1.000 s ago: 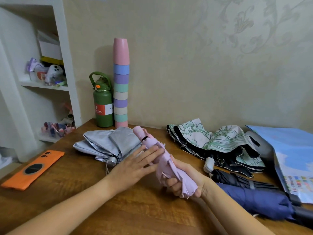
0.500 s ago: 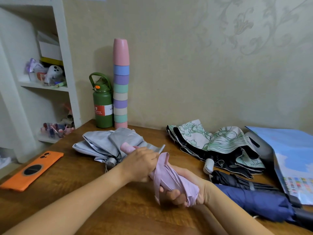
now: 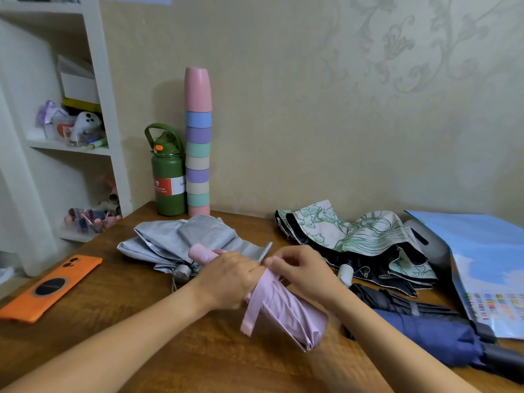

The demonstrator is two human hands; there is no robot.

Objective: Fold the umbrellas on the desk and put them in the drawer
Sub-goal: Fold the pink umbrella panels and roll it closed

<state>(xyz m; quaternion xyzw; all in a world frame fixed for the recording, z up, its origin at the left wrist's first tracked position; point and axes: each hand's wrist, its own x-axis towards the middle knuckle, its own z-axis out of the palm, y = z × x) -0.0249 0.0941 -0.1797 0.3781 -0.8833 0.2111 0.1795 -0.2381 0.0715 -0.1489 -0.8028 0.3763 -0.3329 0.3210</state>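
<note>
Umbrellas lie across the wooden worktop (image 3: 175,361), and the pink umbrella (image 3: 286,310) sits at lower centre of the frame, its canopy gathered into a loose roll that slants down toward the right. Its pale pink handle (image 3: 200,253) pokes out up and to the left, just past the left hand (image 3: 229,279), whose fingers are curled round the umbrella near the handle end. The right hand (image 3: 300,269) is directly beside it, fingertips bent in and pinching the pink fabric at the top of the roll; the two hands almost touch. A pink closing strap (image 3: 252,310) hangs loose down the near side of the roll.

Behind the hands, left of centre, lies the grey umbrella (image 3: 170,242), unfolded and rumpled. Right of centre, against the wall, the green-and-white floral umbrella (image 3: 354,234) with a black lining lies spread out. At lower right, a black umbrella (image 3: 397,303) and a navy umbrella (image 3: 433,336) lie rolled side by side.

An orange phone (image 3: 48,287) rests at the left edge of the worktop. A green bottle (image 3: 167,182) and a tall stack of pastel cups (image 3: 198,143) stand at the wall, touching or nearly so. A blue printed sheet (image 3: 490,265) lies at far right. A white shelf unit (image 3: 105,109) with small clutter fills the upper left.
</note>
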